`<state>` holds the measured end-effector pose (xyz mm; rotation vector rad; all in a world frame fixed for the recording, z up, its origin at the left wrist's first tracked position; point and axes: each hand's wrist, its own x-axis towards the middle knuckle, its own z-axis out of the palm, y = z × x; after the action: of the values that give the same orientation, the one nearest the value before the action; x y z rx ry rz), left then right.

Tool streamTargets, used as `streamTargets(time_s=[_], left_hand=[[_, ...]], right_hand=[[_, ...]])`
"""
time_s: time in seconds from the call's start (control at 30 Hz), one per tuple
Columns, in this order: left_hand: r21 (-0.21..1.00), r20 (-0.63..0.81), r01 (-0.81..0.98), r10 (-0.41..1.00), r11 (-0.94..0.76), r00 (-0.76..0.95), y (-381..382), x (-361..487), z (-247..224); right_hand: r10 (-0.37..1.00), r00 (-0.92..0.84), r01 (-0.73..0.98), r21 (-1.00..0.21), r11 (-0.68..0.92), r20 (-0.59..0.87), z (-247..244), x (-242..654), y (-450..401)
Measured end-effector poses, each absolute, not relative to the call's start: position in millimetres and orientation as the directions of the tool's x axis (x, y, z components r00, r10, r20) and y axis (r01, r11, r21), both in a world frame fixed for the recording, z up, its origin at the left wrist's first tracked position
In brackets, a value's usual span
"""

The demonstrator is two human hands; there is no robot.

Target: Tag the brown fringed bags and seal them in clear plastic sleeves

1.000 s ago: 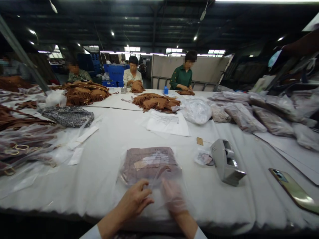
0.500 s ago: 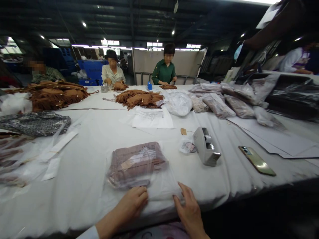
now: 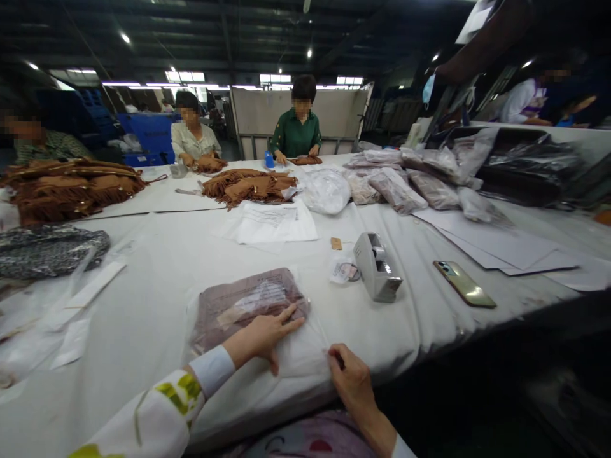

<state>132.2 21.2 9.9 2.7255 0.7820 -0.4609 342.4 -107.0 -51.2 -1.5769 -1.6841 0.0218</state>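
Note:
A brown bag or pouch [image 3: 214,305] lies flat inside a clear plastic bag [image 3: 305,350] printed with small dark text. On the right end of the brown item my left hand [image 3: 265,334] rests with its fingers spread. My right hand [image 3: 351,375] is closed at the plastic bag's loose right edge, thumb and forefinger pinched on the film. A grey tape dispenser [image 3: 379,267] stands beyond the right hand. Beside it lie a small clear packet [image 3: 344,270] and a small tan tag [image 3: 336,243].
A phone [image 3: 464,284] and white sheets [image 3: 496,238] lie right. Bagged goods [image 3: 396,187] are heaped behind them. Brown fringed bags [image 3: 252,187] and printed plastic bags [image 3: 277,222] lie across the table. Left are a dark woven item in plastic [image 3: 52,251] and white strips [image 3: 90,296]. Co-workers sit opposite.
My left hand has moved from the plastic bag's near edge up onto the brown item and spread its fingers. My right hand has closed on the bag's edge. The view has shifted right.

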Motion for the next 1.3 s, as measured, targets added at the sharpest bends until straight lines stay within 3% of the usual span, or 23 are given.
streamTargets(time_s=[0.33, 0.53, 0.67, 0.8, 0.9, 1.0, 1.17, 1.3], left_hand=[[0.151, -0.323, 0.547, 0.481, -0.824, 0.815, 21.8, 131.6, 2.4], [0.143, -0.016, 0.487, 0.489, -0.862, 0.872, -48.4, 107.7, 14.6], [0.203, 0.188, 0.710, 0.739, -0.674, 0.647, -79.2, 61.1, 5.9], [0.161, 0.113, 0.795, 0.811, -0.585, 0.574, -79.9, 23.4, -14.6], [0.142, 0.061, 0.790, 0.802, -0.597, 0.595, -73.7, 19.6, -26.7], [0.096, 0.052, 0.811, 0.816, -0.577, 0.575, -69.7, 26.6, -33.9], [0.047, 0.082, 0.838, 0.838, -0.544, 0.540, -77.6, 23.9, -40.0], [0.145, 0.032, 0.813, 0.824, -0.565, 0.566, -76.4, 14.3, -30.4]], right_hand=[[0.763, -0.083, 0.789, -0.426, 0.444, 0.641, -67.5, 354.6, -152.0], [0.784, 0.078, 0.835, -0.470, 0.286, 0.616, -41.4, 375.0, -145.1], [0.808, -0.166, 0.731, -0.479, 0.486, 0.566, -9.3, 352.3, -109.6], [0.693, -0.551, 0.521, -0.458, 0.721, 0.464, 2.1, 299.5, -78.0], [0.613, -0.715, 0.493, -0.378, 0.783, 0.337, -8.7, 262.3, -62.1], [0.672, -0.692, 0.621, -0.259, 0.740, 0.263, -25.9, 241.7, -53.6], [0.741, -0.605, 0.757, -0.078, 0.649, 0.290, -40.6, 243.3, -60.7], [0.743, -0.603, 0.753, -0.100, 0.650, 0.290, -31.6, 246.4, -65.2]])
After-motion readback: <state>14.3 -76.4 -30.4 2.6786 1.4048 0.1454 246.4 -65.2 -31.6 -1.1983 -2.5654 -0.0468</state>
